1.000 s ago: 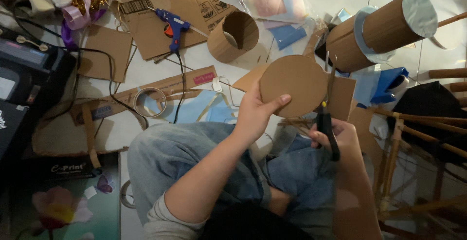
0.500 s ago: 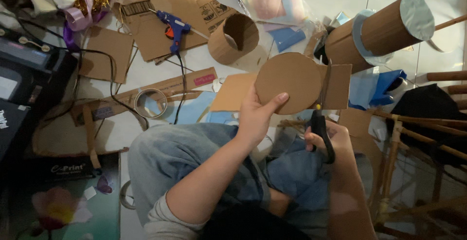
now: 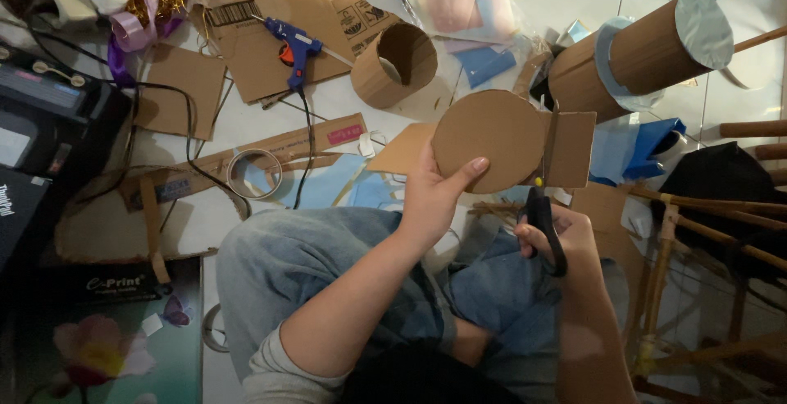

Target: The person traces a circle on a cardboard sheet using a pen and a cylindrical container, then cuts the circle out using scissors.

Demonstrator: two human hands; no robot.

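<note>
- My left hand (image 3: 430, 195) pinches the cardboard disc (image 3: 490, 140) by its lower rim, thumb on the face, holding it above my lap so the uncut flap (image 3: 571, 148) sticks out rightward.
- My right hand (image 3: 566, 240) is closed through the black scissors (image 3: 543, 207), blades running up the seam between disc and flap.
- Blade tips are hard to make out against the cardboard; right fingers are mostly hidden.
- Glue gun (image 3: 293, 43) lies on the floor toward its far edge, well apart.
</note>
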